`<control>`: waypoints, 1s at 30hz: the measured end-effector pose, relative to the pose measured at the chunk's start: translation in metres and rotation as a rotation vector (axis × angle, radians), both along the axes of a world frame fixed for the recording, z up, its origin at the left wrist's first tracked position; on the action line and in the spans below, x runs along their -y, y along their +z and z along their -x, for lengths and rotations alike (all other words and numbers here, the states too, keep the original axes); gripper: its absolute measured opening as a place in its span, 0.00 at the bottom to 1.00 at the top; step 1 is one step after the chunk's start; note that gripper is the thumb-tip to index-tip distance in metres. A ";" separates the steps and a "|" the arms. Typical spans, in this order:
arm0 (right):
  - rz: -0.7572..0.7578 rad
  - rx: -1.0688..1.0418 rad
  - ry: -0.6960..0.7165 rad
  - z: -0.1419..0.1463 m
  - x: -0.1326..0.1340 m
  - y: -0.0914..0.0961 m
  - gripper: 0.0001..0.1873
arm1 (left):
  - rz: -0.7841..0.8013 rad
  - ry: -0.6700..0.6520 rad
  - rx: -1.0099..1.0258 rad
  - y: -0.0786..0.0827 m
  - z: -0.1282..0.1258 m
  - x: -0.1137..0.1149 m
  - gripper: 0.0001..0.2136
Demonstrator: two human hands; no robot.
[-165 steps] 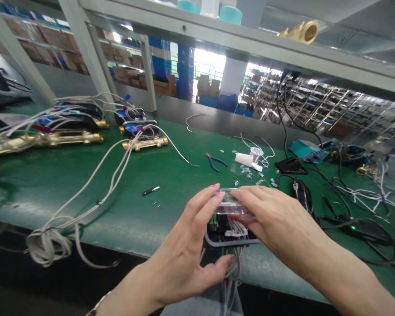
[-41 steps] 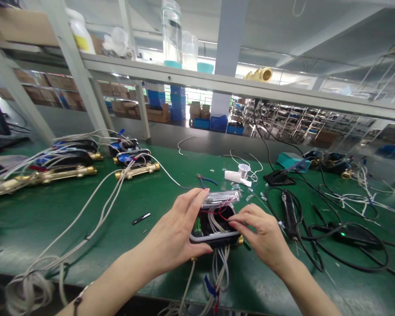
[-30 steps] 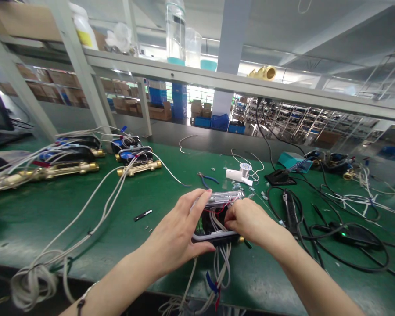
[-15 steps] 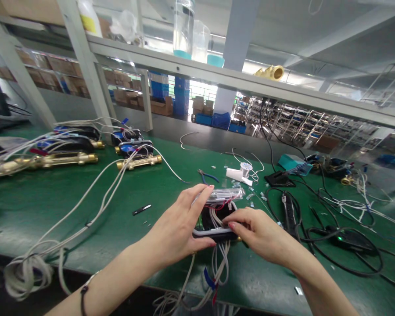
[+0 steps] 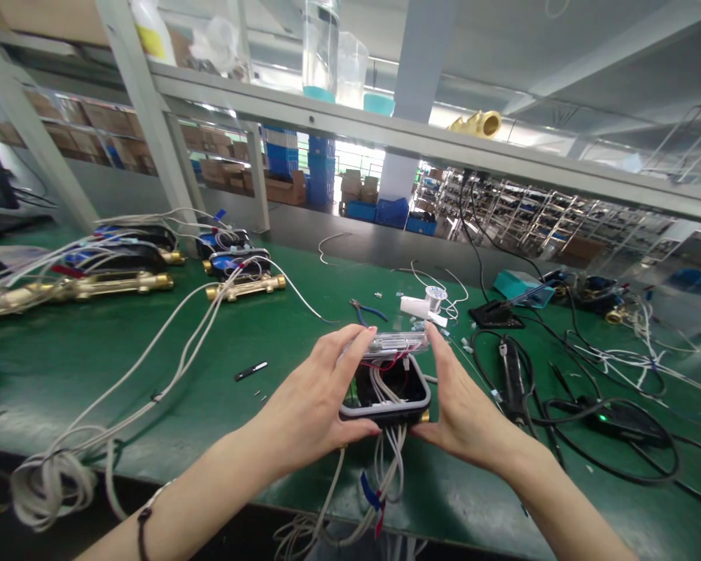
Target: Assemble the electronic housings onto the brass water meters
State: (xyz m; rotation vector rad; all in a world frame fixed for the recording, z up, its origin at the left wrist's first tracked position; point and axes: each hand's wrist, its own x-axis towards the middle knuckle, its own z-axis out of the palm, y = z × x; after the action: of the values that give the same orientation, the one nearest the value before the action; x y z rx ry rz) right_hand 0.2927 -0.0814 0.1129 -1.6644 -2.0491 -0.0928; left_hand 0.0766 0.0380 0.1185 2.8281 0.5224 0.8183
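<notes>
Head view, workbench inventory: left hand point(image 5: 315, 397) and right hand point(image 5: 473, 413) hold a black-rimmed meter housing point(image 5: 385, 409) between them, just above the near part of the green table point(image 5: 47, 366). Left fingers point(image 5: 350, 351) lie spread against the housing's left side and far edge; right fingers point(image 5: 438, 366) stand close together, clamped on its right side. A clear plastic cover point(image 5: 397, 344) stands at the housing's far edge. Grey and red wires point(image 5: 382, 386) fill the open housing, and a bundle of grey wires point(image 5: 389, 467) with blue and red tags hangs from its near side. Beyond the hands lie blue-handled pliers point(image 5: 366, 312) and a white spool point(image 5: 435, 296). Brass meter bodies point(image 5: 245, 289) lie far left; a black power strip point(image 5: 512, 382) lies right.
</notes>
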 end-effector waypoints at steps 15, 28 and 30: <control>-0.162 0.017 -0.032 -0.004 -0.005 -0.013 0.43 | -0.198 0.029 -0.062 -0.019 0.007 0.005 0.60; -0.307 0.095 0.073 -0.008 -0.004 -0.025 0.24 | -0.301 -0.104 0.108 -0.042 0.014 -0.005 0.26; -0.315 0.106 0.075 -0.008 -0.004 -0.027 0.24 | -0.331 -0.117 0.113 -0.043 0.015 -0.006 0.25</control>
State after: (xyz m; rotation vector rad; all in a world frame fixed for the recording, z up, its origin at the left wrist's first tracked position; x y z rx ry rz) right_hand 0.3009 -0.0772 0.0862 -1.4141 -2.0460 -0.4631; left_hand 0.0620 0.0441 0.0750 3.0432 0.2194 1.1246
